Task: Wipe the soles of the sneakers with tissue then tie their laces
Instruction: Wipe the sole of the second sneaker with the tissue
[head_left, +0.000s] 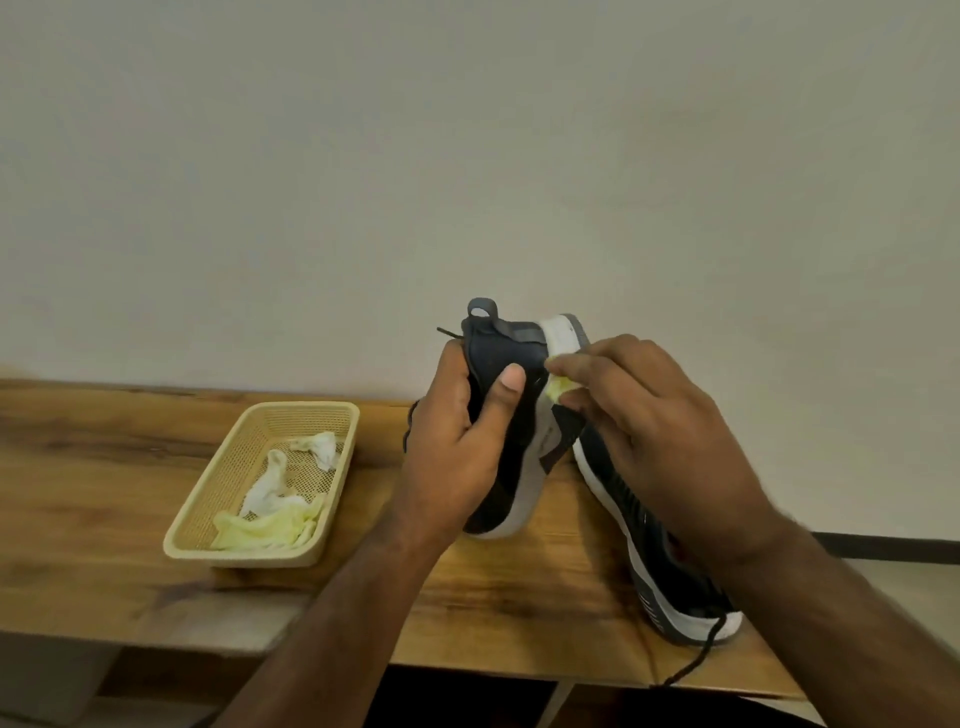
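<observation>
The left hand (457, 447) grips a dark navy sneaker (511, 415) around its upper, thumb pressed across the near side and fingers wrapped round the far side, so the shoe stands heel-up with its toe end resting on the wooden table (104, 467). The grey pull tab at the heel points to the ceiling, and the white sole (563, 332) faces right, toward the other hand. A short lace end sticks out to the left just above the left hand's knuckles.

The right hand (660, 431) pinches a small wad of pale yellowish tissue (560, 385) between thumb and fingertips and holds it against the edge of the white sole, just below the heel (the exact contact spot is partly hidden by the fingers).

The second sneaker (660, 551) lies on the table under and to the right of the right forearm, running from beside the held shoe toward the near right edge of the table. Its white sole edge shows along the left side, and a dark lace (696, 660) trails off the near table edge, untied.

On the left side of the table, well apart from the shoes, sits a beige perforated plastic basket (208, 488). Inside it lie crumpled tissues (275, 499), some white and some yellowish. A plain pale wall (467, 156) rises behind the table.
</observation>
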